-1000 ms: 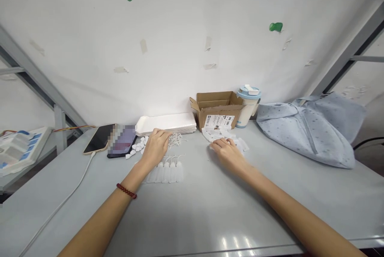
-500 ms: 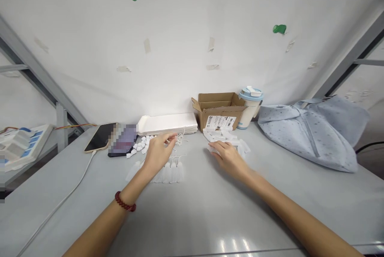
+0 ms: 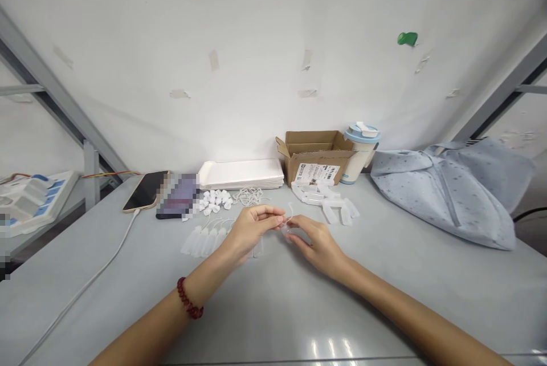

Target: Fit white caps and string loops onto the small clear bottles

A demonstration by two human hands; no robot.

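Note:
My left hand [image 3: 253, 230] pinches a thin white cord [image 3: 291, 210] whose loose end sticks up between both hands. Close against it, my right hand [image 3: 320, 245] grips a small translucent plastic sleeve [image 3: 286, 231] between thumb and fingers. Fingers hide most of the sleeve and where the cord meets it. Beneath and left of my left hand lies a row of corded translucent sleeves [image 3: 205, 240], partly covered by that hand. Behind it are a heap of white cords [image 3: 248, 196] and a pile of small white caps [image 3: 216, 200]. Loose translucent sleeves [image 3: 337, 209] lie beyond my right hand.
At the wall stand a stack of white envelopes [image 3: 243, 175], an open cardboard box [image 3: 316, 163] and a blue-lidded cup [image 3: 361, 152]. A pale blue cloth bag [image 3: 444, 195] lies right. Left are a phone [image 3: 146, 190], its charging cable [image 3: 94, 280] and a dark pouch [image 3: 178, 196].
My right hand has drawn back and left from the loose sleeves, with one in its fingers. My left hand has moved right from the cord heap, and the two hands now meet.

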